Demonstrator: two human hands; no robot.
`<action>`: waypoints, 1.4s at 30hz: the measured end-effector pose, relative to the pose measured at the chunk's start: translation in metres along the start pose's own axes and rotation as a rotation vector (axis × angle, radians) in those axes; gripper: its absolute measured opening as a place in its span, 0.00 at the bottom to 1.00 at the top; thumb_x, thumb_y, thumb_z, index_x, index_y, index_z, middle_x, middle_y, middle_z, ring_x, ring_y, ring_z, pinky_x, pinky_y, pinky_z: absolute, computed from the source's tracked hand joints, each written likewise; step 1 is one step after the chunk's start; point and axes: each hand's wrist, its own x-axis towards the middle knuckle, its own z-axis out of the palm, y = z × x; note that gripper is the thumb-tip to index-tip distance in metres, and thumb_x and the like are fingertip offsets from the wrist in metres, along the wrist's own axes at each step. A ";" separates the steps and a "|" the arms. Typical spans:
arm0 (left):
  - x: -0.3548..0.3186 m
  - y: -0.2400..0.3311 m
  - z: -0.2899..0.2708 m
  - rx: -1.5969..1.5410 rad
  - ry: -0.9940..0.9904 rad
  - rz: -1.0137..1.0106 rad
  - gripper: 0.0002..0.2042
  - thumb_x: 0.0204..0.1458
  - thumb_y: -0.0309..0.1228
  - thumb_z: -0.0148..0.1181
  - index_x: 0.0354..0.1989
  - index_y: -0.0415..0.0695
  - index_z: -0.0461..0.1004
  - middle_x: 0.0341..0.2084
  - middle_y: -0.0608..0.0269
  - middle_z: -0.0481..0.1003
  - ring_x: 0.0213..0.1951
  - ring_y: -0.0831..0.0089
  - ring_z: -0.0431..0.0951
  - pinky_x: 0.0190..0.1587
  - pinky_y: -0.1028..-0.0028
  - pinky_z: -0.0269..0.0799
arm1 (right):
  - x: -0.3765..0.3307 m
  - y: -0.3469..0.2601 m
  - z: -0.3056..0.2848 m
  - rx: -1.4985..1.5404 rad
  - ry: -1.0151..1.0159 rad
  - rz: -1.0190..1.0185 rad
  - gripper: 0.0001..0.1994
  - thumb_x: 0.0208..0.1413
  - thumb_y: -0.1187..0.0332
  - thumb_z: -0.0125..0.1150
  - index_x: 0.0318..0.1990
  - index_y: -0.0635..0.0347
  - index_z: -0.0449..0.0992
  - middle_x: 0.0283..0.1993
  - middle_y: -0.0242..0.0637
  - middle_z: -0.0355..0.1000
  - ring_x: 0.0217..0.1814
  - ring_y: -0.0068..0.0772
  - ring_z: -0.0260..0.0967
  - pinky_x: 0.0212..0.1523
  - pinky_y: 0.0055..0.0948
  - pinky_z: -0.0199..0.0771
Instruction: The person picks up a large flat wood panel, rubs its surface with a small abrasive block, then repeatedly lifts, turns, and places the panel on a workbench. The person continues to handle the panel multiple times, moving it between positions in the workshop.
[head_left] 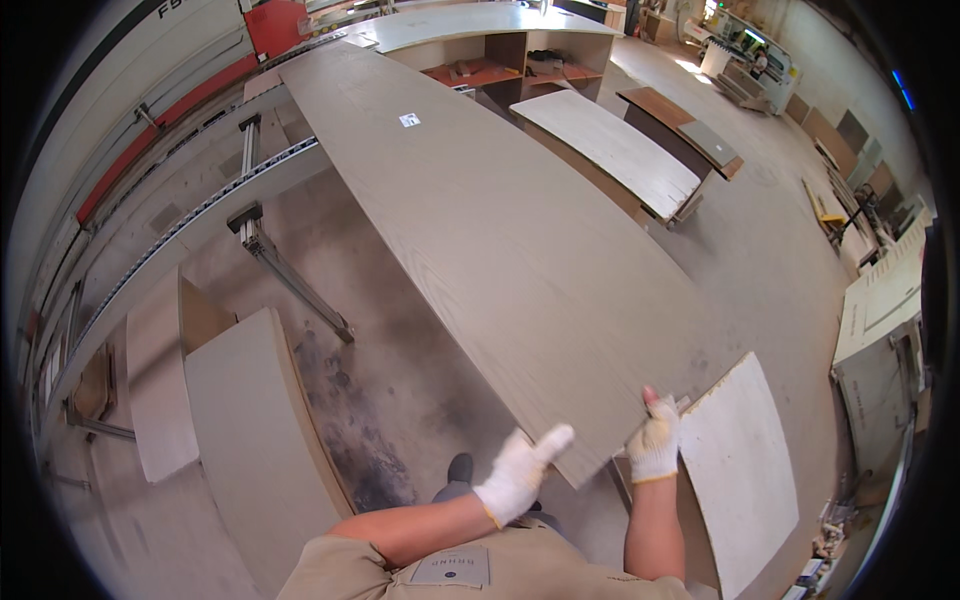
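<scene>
1. The left hand (520, 472), in a white work glove, is clamped on the near end of a long grey wood-grain board (480, 220), thumb on top at the board's corner and fingers underneath.
2. The right hand (655, 445), also gloved in white, grips the same near edge just to the right, fingers curled over the end of the board.
3. The board runs from both hands away toward 11 o'clock, its far end reaching a large machine with a red and white housing (200, 70); a small white label (409, 120) sits on the board's far part.
4. At 4 o'clock from the right hand, a pale off-white panel (740, 460) lies low beside the board's end.
5. At 9 o'clock from the left hand, two grey panels (240, 420) stand on edge on the dusty concrete floor (400, 390).
6. At 1 o'clock, well apart, another pale board (610, 145) lies on a low stack, and beyond it stands a counter (470, 25) with open shelves.
</scene>
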 end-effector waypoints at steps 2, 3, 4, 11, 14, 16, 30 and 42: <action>-0.012 -0.010 0.016 0.080 -0.102 -0.128 0.28 0.58 0.46 0.71 0.58 0.36 0.74 0.50 0.57 0.79 0.49 0.68 0.78 0.54 0.68 0.74 | -0.033 -0.037 -0.010 0.081 -0.004 0.011 0.26 0.55 0.79 0.55 0.64 0.63 0.67 0.60 0.44 0.73 0.62 0.47 0.72 0.62 0.50 0.76; -0.012 -0.017 0.022 0.088 -0.126 -0.194 0.24 0.58 0.42 0.70 0.57 0.38 0.76 0.49 0.56 0.80 0.48 0.65 0.79 0.54 0.67 0.75 | -0.043 -0.048 -0.039 0.116 -0.009 0.008 0.28 0.55 0.79 0.54 0.66 0.64 0.66 0.61 0.45 0.72 0.62 0.47 0.72 0.62 0.51 0.76; -0.008 -0.020 0.022 0.069 -0.174 -0.025 0.22 0.59 0.38 0.70 0.56 0.38 0.76 0.48 0.55 0.80 0.48 0.63 0.79 0.54 0.67 0.75 | -0.050 -0.060 -0.064 0.155 -0.002 -0.001 0.30 0.55 0.80 0.54 0.68 0.65 0.64 0.62 0.45 0.72 0.62 0.47 0.72 0.62 0.51 0.77; 0.081 0.064 -0.060 -0.386 0.377 0.304 0.19 0.63 0.44 0.63 0.57 0.47 0.74 0.47 0.61 0.77 0.48 0.71 0.77 0.45 0.70 0.74 | -0.100 -0.113 -0.221 -0.164 0.115 -0.027 0.30 0.56 0.83 0.50 0.70 0.70 0.63 0.65 0.45 0.71 0.61 0.38 0.73 0.60 0.37 0.76; 0.127 0.083 -0.123 -0.360 0.419 0.349 0.32 0.60 0.51 0.64 0.68 0.46 0.67 0.65 0.60 0.70 0.66 0.59 0.69 0.68 0.55 0.66 | -0.111 -0.139 -0.219 -0.128 0.148 0.075 0.30 0.58 0.81 0.54 0.70 0.70 0.63 0.66 0.45 0.70 0.60 0.36 0.73 0.62 0.36 0.73; 0.135 0.094 -0.109 -0.350 0.404 0.318 0.35 0.60 0.52 0.64 0.70 0.46 0.65 0.66 0.59 0.70 0.66 0.56 0.69 0.69 0.51 0.65 | -0.124 -0.139 -0.240 -0.151 0.186 0.082 0.29 0.59 0.81 0.57 0.69 0.70 0.63 0.65 0.45 0.69 0.60 0.37 0.73 0.62 0.36 0.74; 0.167 -0.047 -0.094 -0.439 0.126 0.135 0.25 0.65 0.44 0.62 0.64 0.40 0.72 0.61 0.58 0.75 0.61 0.59 0.74 0.66 0.56 0.70 | -0.039 -0.063 -0.481 -0.577 0.696 0.303 0.21 0.63 0.63 0.57 0.59 0.67 0.73 0.54 0.49 0.77 0.54 0.46 0.75 0.55 0.47 0.77; 0.129 -0.118 -0.030 -0.508 0.101 -0.416 0.21 0.64 0.33 0.61 0.63 0.38 0.69 0.60 0.51 0.74 0.64 0.51 0.71 0.68 0.47 0.66 | 0.113 -0.099 -0.282 -1.957 0.426 -0.128 0.26 0.51 0.62 0.60 0.56 0.67 0.77 0.63 0.59 0.72 0.68 0.58 0.68 0.70 0.47 0.66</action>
